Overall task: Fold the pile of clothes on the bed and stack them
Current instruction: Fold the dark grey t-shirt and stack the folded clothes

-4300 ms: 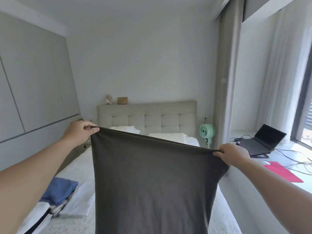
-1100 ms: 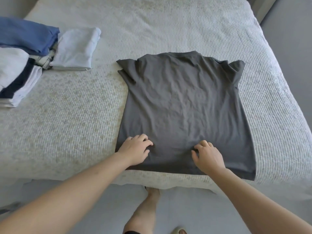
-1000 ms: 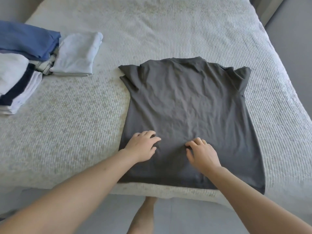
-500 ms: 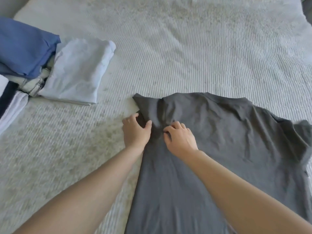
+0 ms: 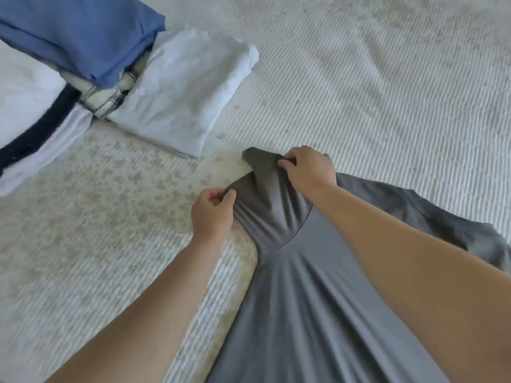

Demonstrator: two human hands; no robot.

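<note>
Folding has begun on the grey shirt point(image 5: 318, 299), spread on the bed point(image 5: 387, 92). Nearest along its left edge, the left hand point(image 5: 211, 214) pinches the sleeve hem between thumb and curled fingers; just beyond, the right hand point(image 5: 308, 168) grips the shoulder, lifting the sleeve into a ridge. Next, judged: carry this side inward across the shirt, keeping the crease straight. Beyond the shirt's left shoulder lies the stack point(image 5: 177, 87).

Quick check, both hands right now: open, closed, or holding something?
Left hand: closed, pinching the sleeve edge of the grey T-shirt.
Right hand: closed, gripping the same shirt's sleeve near the shoulder.
</note>
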